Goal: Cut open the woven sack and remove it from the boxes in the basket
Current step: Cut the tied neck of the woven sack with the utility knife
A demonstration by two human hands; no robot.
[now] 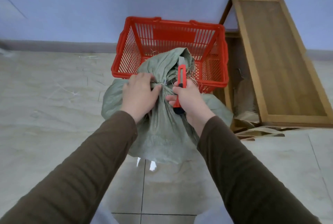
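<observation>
A grey-green woven sack stands on the floor in front of a red plastic basket, its tied neck and frayed top leaning over the basket's near rim. My left hand grips the bunched neck of the sack from the left. My right hand holds a red utility knife upright, its blade extended beside the sack's top, just right of the knot. What the sack contains is hidden. The basket looks empty behind the sack.
A wooden framed cabinet lies tilted against the blue wall at the right, with torn brown paper at its foot. Pale sheeting covers the floor at the left; glossy tiles lie below the sack.
</observation>
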